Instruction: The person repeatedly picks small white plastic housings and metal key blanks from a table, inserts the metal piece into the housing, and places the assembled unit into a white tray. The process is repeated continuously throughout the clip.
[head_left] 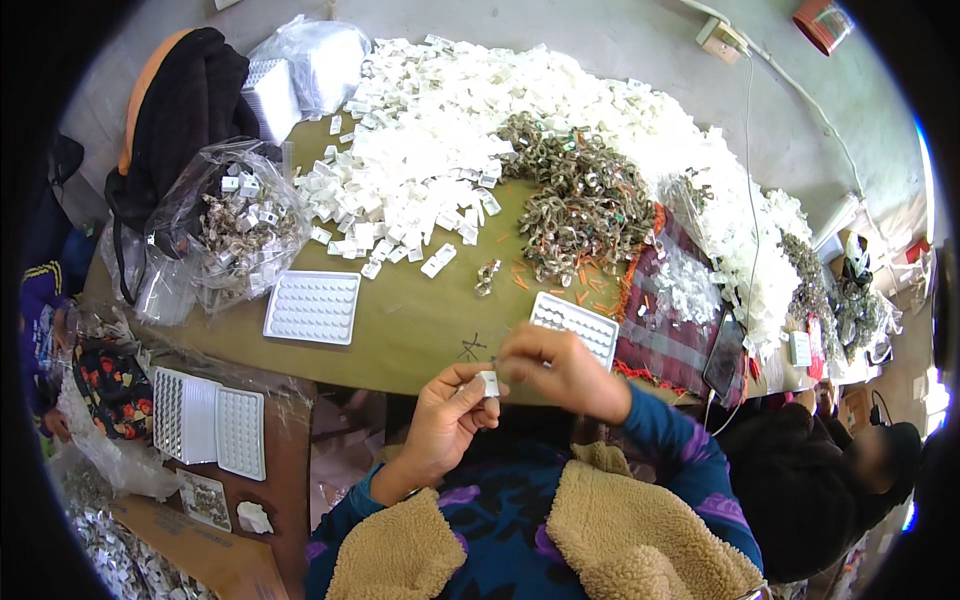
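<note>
Close to the table's near edge, my left hand (440, 415) pinches a small white plastic housing (489, 381) between thumb and fingers. My right hand (565, 368) is right beside it, fingers bent and drawn together at the housing's upper right; what they hold, if anything, is hidden. Just beyond my right hand lies a white tray (575, 325) with rows of small hollows. Farther off spreads a heap of brownish-grey small metal parts (580, 205), with little orange pieces (588, 290) scattered below it.
A great pile of white plastic housings (480, 110) covers the table's far side. Another white tray (312, 307) lies left, near a clear bag of parts (245, 225). At right are a plaid cloth (650, 345) and a phone (724, 352). Someone in dark clothing (800, 490) sits at right.
</note>
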